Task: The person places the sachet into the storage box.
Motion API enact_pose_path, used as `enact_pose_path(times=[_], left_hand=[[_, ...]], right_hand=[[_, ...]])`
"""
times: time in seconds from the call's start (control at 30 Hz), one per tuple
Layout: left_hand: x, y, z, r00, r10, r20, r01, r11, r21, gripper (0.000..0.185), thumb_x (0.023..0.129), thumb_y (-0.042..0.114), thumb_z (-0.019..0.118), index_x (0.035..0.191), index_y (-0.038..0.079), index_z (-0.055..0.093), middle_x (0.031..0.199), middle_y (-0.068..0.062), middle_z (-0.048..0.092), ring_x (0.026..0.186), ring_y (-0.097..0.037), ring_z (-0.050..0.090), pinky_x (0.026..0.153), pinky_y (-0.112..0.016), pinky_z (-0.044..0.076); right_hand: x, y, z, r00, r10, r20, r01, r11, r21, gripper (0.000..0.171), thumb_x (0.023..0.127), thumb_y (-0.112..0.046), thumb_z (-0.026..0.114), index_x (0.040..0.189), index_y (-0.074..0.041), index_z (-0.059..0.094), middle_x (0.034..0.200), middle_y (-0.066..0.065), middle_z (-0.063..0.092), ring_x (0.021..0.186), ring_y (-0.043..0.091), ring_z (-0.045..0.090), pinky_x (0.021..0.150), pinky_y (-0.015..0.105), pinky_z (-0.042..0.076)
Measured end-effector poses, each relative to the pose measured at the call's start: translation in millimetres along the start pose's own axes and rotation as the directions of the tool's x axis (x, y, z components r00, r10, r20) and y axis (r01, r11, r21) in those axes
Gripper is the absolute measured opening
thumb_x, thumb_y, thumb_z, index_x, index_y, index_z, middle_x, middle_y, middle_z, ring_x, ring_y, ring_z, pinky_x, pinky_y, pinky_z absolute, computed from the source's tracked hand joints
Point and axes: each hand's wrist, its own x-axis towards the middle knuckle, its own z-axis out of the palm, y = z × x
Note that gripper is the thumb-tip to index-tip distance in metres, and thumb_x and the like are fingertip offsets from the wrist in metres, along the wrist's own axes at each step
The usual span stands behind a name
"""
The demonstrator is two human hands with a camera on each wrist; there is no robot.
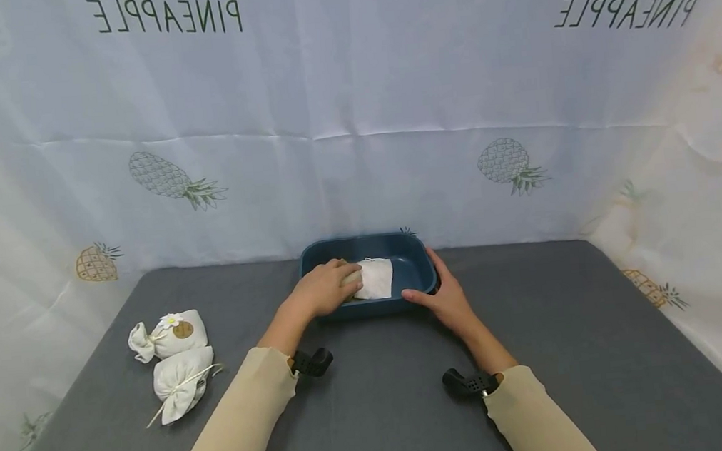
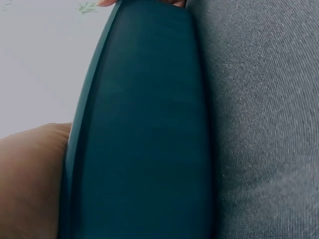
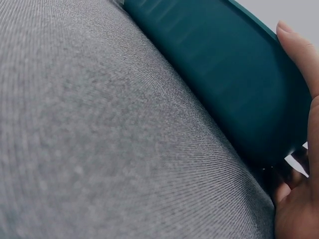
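Note:
A dark blue tray [image 1: 412,260] stands on the grey tabletop at the middle back. Inside it lies a white cloth pouch [image 1: 377,279]. My left hand [image 1: 324,288] reaches over the tray's near rim, its fingers curled on the pouch's left end. My right hand [image 1: 444,297] grips the tray's right front corner, thumb on the near wall and fingers along the right side. The left wrist view shows the tray's outer wall [image 2: 144,129] with my left hand [image 2: 30,179] beside it. In the right wrist view my right hand [image 3: 296,209] clasps the tray's wall [image 3: 224,64].
Two more tied white pouches lie at the left of the table, one with a flower and a brown tag [image 1: 173,333], the other [image 1: 181,384] nearer to me. A pineapple-print curtain [image 1: 351,112] closes off the back and both sides. Grey cloth [image 1: 383,410] covers the table.

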Motion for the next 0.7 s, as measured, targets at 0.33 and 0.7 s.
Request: enact_pose_path(times=[0.33, 0.7], left_hand=[[-20.4, -7.6, -9.5, 0.99, 0.052, -0.128, -0.065, 0.993, -0.097, 0.047, 0.104, 0.034, 0.056, 0.145, 0.01, 0.056, 0.155, -0.017, 0.047, 0.144, -0.035, 0.043, 0.113, -0.053, 0.042], [-91.3, -13.1, -37.2, 0.973, 0.043, -0.227, -0.057, 0.997, -0.055, 0.051, 0.101, 0.032, 0.064, 0.146, 0.01, 0.055, 0.155, -0.018, 0.046, 0.144, -0.039, 0.044, 0.113, -0.058, 0.041]], right_hand=[[2, 1, 6, 1.0, 0.001, 0.022, -0.002, 1.0, 0.02, 0.103, 0.085, -0.039, 0.08, 0.164, -0.027, 0.015, 0.171, 0.007, 0.016, 0.156, 0.036, 0.022, 0.12, 0.063, 0.03], [1, 2, 0, 1.0, 0.004, 0.023, -0.005, 0.999, 0.033, 0.101, 0.088, -0.035, 0.079, 0.164, -0.026, 0.014, 0.171, 0.009, 0.015, 0.157, 0.036, 0.021, 0.12, 0.061, 0.03]])
